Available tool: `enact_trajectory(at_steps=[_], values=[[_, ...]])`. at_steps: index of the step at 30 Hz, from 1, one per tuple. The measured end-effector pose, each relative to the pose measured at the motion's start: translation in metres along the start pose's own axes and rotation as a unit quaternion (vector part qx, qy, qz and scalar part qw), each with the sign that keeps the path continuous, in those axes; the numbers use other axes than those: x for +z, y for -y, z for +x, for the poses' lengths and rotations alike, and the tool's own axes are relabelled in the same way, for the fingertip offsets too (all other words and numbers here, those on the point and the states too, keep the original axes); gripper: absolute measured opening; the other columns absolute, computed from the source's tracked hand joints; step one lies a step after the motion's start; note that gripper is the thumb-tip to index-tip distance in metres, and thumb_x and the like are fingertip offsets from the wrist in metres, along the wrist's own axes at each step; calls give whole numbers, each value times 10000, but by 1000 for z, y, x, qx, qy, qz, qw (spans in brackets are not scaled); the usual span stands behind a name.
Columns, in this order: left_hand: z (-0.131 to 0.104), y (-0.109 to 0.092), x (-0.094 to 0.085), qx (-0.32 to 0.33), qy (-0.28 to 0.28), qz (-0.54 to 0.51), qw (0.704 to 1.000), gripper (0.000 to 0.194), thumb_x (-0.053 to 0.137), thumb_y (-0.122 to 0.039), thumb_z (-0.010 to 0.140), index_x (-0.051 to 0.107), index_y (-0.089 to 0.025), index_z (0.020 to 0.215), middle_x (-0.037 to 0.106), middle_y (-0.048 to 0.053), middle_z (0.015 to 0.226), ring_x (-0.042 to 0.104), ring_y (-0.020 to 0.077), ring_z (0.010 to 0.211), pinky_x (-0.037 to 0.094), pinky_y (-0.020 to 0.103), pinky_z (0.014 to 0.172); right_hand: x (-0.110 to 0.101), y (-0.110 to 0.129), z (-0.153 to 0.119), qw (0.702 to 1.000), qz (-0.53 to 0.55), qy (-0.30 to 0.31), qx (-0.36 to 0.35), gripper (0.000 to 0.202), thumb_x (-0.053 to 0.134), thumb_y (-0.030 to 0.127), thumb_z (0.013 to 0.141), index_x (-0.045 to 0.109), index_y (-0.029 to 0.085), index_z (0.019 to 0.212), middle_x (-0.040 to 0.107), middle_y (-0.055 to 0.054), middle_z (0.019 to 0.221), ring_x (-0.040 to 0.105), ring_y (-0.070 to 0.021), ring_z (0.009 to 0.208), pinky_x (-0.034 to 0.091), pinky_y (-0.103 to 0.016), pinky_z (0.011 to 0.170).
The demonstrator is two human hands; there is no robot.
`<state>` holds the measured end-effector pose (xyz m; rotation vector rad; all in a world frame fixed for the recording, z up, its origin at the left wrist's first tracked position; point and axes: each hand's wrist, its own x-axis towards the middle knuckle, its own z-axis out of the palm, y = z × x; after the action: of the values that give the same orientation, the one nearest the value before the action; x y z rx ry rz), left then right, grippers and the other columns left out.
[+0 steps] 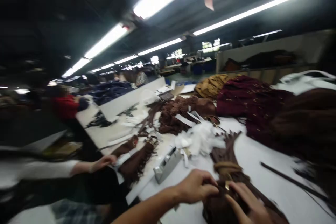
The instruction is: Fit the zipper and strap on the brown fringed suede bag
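Note:
A dark brown bag [215,208] of soft material, with a small gold-coloured metal fitting, is at the near edge of the white table. My left hand [198,187] pinches its top edge, thumb and fingers closed. On the other side of the fitting my right hand [249,204] grips the same bag with fingers bent over it; blur hides the fingertips. Behind my hands lies a bundle of dark brown strips [227,157] with a lighter brown band around it. A grey tape dispenser [168,164] stands to the left of them.
Crumpled white paper [201,138] lies beyond the dispenser. Farther back are piles of brown fringed pieces [181,112], mustard material [211,85] and maroon material [252,101]. A dark rod [291,178] lies at right. A co-worker's hand [103,162] touches fringed brown pieces at left.

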<state>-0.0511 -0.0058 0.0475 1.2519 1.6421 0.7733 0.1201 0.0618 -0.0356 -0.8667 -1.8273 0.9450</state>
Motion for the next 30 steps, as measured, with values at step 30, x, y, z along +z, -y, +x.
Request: enact_trajectory(at_steps=[30], values=[[-6, 16, -19, -73, 179, -4, 981, 340, 675, -459, 719, 622, -128, 774, 570, -23, 557, 425, 86, 463, 314, 191, 436, 14, 31, -36, 987, -78, 71, -125, 278, 486, 137, 890, 500, 129, 1168, 534, -106, 944, 540, -227, 875, 528, -365, 796]])
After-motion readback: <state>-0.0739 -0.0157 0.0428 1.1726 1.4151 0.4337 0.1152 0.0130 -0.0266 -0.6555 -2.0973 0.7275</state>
